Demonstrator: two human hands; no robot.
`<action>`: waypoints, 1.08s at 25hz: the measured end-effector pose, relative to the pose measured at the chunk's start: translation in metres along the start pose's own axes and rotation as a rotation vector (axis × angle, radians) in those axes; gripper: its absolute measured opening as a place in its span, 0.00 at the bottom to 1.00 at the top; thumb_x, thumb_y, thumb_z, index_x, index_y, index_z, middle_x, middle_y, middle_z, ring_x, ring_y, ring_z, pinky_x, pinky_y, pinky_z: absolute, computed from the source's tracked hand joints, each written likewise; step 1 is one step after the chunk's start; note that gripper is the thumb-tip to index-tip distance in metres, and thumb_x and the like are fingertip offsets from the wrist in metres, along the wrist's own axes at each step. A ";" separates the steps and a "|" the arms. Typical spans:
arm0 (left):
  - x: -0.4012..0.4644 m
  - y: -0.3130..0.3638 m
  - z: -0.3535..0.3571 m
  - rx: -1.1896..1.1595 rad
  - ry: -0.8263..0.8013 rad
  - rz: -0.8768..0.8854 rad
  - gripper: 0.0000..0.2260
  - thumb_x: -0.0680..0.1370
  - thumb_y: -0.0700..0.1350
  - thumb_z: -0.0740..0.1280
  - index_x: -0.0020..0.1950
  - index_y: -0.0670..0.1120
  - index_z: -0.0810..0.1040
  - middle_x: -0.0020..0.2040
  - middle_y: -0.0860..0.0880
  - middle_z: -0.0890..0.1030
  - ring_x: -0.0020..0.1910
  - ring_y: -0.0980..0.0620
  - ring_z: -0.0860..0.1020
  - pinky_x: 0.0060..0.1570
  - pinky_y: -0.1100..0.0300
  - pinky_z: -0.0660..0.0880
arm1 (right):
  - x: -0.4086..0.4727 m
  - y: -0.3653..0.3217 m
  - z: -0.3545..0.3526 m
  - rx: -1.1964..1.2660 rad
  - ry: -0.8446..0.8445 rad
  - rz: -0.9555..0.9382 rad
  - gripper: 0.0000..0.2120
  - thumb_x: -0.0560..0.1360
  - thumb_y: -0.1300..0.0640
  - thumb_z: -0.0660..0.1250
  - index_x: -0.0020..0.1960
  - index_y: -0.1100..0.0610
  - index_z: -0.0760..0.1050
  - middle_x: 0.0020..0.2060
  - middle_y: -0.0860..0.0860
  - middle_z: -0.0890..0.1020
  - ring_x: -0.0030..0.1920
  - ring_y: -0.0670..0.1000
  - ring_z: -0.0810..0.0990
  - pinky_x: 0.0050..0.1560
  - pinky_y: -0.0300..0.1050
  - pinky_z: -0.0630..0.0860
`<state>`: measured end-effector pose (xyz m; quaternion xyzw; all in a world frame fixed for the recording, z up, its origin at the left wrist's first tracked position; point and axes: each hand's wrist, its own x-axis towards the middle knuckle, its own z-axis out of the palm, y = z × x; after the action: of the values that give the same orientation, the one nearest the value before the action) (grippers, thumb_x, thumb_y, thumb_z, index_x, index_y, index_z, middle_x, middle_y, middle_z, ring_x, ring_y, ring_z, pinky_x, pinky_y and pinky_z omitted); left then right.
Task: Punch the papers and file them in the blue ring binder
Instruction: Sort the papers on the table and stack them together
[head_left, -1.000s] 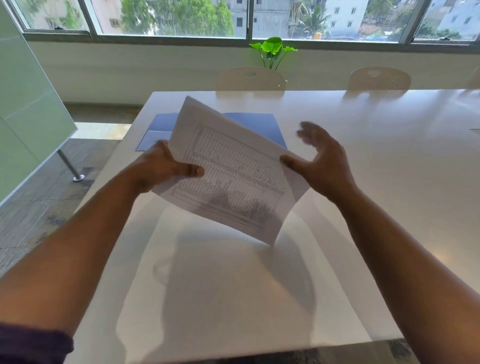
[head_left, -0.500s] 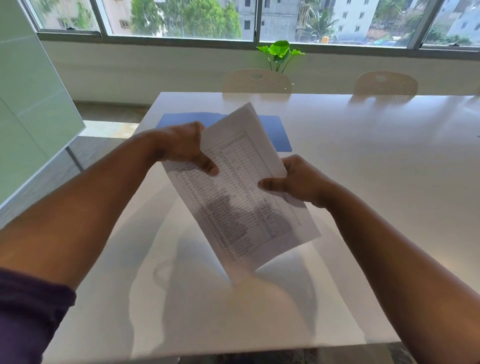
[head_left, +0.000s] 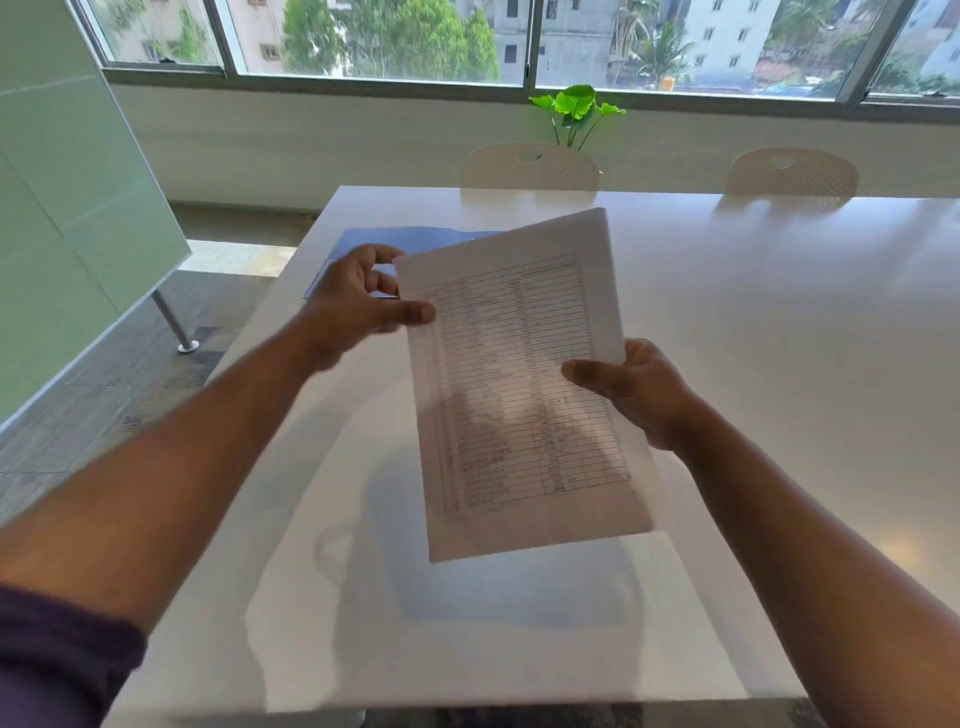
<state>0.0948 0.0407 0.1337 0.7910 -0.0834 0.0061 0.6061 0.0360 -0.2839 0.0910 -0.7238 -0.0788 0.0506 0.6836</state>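
Observation:
A stack of white papers (head_left: 514, 374) printed with a lined table is held upright above the white table (head_left: 753, 338). My right hand (head_left: 639, 389) grips its right edge, thumb on the front. My left hand (head_left: 358, 301) pinches the upper left edge with thumb and fingers. The blue ring binder (head_left: 410, 241) lies flat on the table behind the papers, mostly hidden by them and by my left hand. No hole punch is in view.
Two white chairs (head_left: 530, 166) (head_left: 792, 171) stand at the table's far side, with a green plant (head_left: 574, 111) behind them under the window. A glass board on a metal leg (head_left: 78, 208) stands left of the table.
The papers have turned from tilted to nearly upright and moved right. My left hand slid up to the upper left edge; my right hand shifted to the right edge.

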 end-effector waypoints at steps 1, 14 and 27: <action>-0.007 -0.013 0.010 -0.129 0.022 -0.074 0.36 0.61 0.49 0.85 0.65 0.48 0.74 0.54 0.40 0.83 0.49 0.48 0.82 0.47 0.53 0.82 | 0.000 0.003 -0.002 0.062 0.023 0.021 0.10 0.76 0.65 0.71 0.57 0.60 0.83 0.52 0.55 0.88 0.52 0.57 0.87 0.54 0.51 0.83; -0.057 -0.068 0.079 -0.535 0.001 -0.428 0.10 0.85 0.40 0.61 0.62 0.42 0.79 0.55 0.42 0.86 0.55 0.41 0.85 0.50 0.46 0.83 | 0.008 0.038 0.012 0.145 0.090 0.152 0.12 0.78 0.64 0.70 0.61 0.59 0.80 0.55 0.54 0.87 0.56 0.58 0.86 0.58 0.57 0.81; -0.056 -0.092 0.070 -0.489 0.017 -0.571 0.09 0.83 0.39 0.64 0.60 0.37 0.79 0.55 0.40 0.86 0.54 0.39 0.85 0.56 0.40 0.81 | 0.010 0.057 0.022 0.163 0.040 0.279 0.10 0.79 0.63 0.68 0.60 0.62 0.79 0.52 0.57 0.87 0.51 0.58 0.87 0.46 0.51 0.85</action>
<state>0.0457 0.0037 0.0208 0.6142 0.1463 -0.1766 0.7551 0.0448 -0.2632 0.0331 -0.6709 0.0403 0.1368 0.7277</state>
